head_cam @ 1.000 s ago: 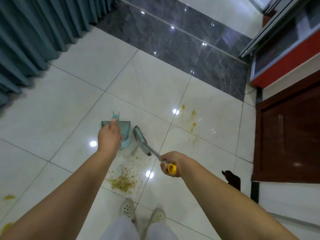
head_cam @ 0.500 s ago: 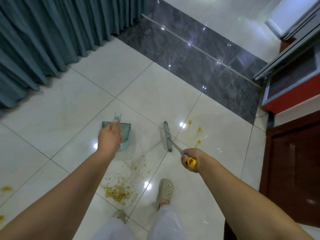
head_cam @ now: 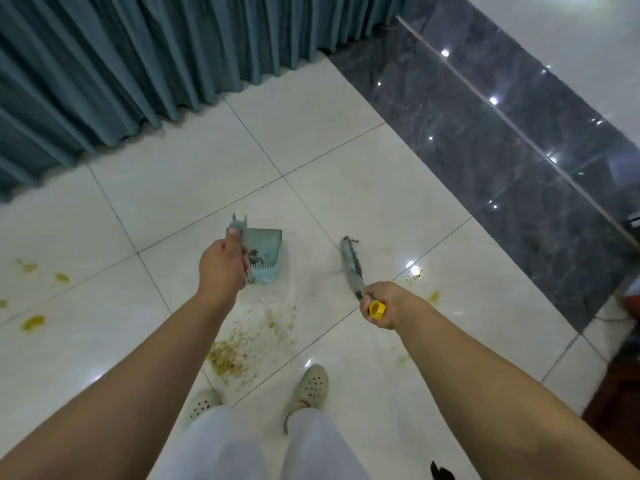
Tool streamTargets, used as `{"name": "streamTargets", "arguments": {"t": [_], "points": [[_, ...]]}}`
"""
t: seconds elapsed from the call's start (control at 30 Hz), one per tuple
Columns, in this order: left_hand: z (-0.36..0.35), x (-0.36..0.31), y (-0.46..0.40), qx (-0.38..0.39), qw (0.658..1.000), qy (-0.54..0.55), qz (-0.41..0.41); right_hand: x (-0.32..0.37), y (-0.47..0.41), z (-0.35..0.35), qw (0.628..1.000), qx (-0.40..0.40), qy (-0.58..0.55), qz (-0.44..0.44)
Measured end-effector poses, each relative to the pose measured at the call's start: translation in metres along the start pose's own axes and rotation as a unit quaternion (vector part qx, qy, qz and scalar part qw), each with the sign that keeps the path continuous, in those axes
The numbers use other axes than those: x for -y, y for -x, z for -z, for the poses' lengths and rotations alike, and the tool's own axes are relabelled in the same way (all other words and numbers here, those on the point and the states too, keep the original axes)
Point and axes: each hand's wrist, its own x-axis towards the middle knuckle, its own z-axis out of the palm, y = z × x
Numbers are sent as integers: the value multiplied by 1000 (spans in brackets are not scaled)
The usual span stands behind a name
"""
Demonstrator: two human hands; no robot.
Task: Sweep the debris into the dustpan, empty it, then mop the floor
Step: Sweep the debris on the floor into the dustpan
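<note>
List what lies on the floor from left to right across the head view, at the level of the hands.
Yellow stains → left hand → dustpan → broom head → right hand → small yellow spot → dark grey tile strip.

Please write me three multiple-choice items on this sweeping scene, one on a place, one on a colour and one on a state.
1. Where does the main debris pile lie?
A. inside the dustpan
B. on the white tiles in front of the shoes
C. on the dark marble strip

2. What colour is the end cap of the broom handle?
A. yellow
B. red
C. black

3. What is the left hand doing?
A. hanging idle
B. pressing flat on the floor
C. gripping the dustpan handle

Answers:
1. B, the crumbs lie on pale tile between the shoes and the dustpan.
2. A, a yellow cap sticks out of the right hand.
3. C, its fingers curl round the teal handle.
</note>
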Motion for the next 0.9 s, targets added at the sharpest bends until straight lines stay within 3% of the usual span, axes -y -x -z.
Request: {"name": "streamTargets", "arguments": {"t": [0.43, 0.9], "points": [[16, 23, 32, -102, 992, 75, 23, -20, -13, -38, 989, 22, 148, -12], [124, 82, 88, -175, 979, 105, 19, -151, 29, -72, 946, 48, 321, -25]]}}
